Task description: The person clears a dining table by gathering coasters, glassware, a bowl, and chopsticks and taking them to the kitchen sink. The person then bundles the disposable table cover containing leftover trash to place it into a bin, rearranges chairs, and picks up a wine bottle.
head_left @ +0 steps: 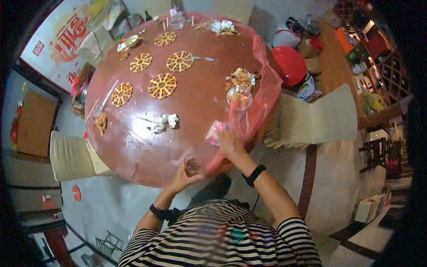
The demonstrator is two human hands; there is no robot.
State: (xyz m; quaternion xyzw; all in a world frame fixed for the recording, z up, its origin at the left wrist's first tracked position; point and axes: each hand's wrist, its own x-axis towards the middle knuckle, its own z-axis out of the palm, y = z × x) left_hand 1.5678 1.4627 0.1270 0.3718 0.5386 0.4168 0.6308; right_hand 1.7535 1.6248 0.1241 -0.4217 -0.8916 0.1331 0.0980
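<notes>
At the near edge of the round table point(133, 158), my left hand point(181, 179) is curled around a clear cup point(192, 163). My right hand point(231, 144) closes on a pink-and-white tissue pack point(216, 131), slightly farther in on the tabletop. Beyond that hand, a clear bowl point(239, 97) with food remains stands by a heap of food scraps point(241, 78). Crumpled white tissues point(163, 123) lie left of the pack. Thin pinkish plastic film point(270, 80) covers the table and bunches up along its right side.
Several round lattice trivets point(163, 86) are spread over the table. More scraps and tissues point(222, 27) lie at the far edge, and a small bowl point(131, 41) at the far left. Covered chairs point(316, 118) flank the table; a red round stool point(289, 65) stands at the right.
</notes>
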